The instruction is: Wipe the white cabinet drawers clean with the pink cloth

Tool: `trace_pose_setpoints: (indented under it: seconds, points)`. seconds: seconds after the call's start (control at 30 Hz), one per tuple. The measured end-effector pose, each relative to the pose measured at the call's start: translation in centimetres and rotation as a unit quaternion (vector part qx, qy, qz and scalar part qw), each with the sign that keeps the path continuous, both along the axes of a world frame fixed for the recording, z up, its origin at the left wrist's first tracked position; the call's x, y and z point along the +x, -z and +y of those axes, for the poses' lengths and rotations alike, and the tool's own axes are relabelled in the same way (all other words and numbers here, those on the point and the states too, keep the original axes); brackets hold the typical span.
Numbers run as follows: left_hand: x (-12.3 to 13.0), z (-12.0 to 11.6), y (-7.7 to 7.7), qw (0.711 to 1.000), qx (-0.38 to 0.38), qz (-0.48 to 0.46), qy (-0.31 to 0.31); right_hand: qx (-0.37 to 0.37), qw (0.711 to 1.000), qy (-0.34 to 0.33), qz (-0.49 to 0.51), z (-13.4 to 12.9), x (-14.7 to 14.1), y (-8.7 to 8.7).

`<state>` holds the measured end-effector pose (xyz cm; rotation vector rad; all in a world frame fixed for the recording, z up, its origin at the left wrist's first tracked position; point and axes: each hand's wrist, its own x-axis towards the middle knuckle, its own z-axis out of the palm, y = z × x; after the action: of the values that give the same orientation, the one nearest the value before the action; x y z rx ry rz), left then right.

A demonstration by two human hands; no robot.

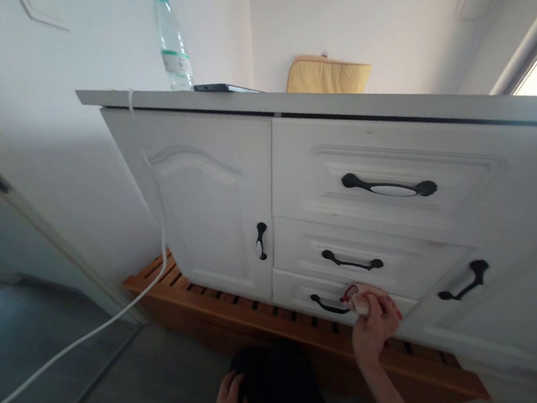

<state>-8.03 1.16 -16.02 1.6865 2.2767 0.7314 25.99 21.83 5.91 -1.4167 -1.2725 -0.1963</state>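
Cloth [359, 303]: small, pale, pressed against bottom drawer [298, 290] front, just right of its handle [329, 306]. Bottom drawer was lowest of three, directly above wooden slat base [221, 307]. Judgement: wiping works best with flat, even pressure, short strokes around handle, drawer kept shut. Right hand [373, 323]: fingers curled, gripped cloth against panel. Left hand [231, 402]: below drawer, at frame bottom, rested on dark knee [280, 384], fingers loosely bent, held nothing.

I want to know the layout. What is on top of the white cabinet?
On the cabinet top stand a clear water bottle with a green cap, a dark flat device and a yellow padded thing by the wall. The low view hides the rest of the surface.
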Motion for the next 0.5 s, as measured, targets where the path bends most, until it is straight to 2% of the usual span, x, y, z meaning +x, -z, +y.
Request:
trace_pose_setpoints:
  seconds: [0.1,0.17,0.23,0.3,0.4,0.5]
  points:
    - [0.8,1.5,-1.5,0.997,-0.069,0.019,0.001,-0.022,0.994,-0.022,-0.106,-0.2,-5.3,-0.6]
    - [1.3,2.2,-2.4,0.994,-0.106,0.036,0.005,-0.035,0.989,-0.049,-0.138,-0.2,-9.5,-1.4]
    - [1.7,2.3,-3.0,0.991,-0.125,0.046,0.009,-0.056,0.980,-0.086,-0.171,-0.1,-13.7,-2.4]
    - [1.8,1.9,-3.3,0.990,-0.130,0.049,0.011,-0.077,0.960,-0.133,-0.236,0.2,-17.2,-3.5]
    - [1.4,0.7,-3.2,0.991,-0.124,0.050,0.014,-0.084,0.912,-0.213,-0.340,1.0,-20.0,-4.3]
    - [0.6,-0.1,-2.6,0.993,-0.105,0.046,0.017,-0.064,0.875,-0.271,-0.396,1.9,-19.7,-3.2]
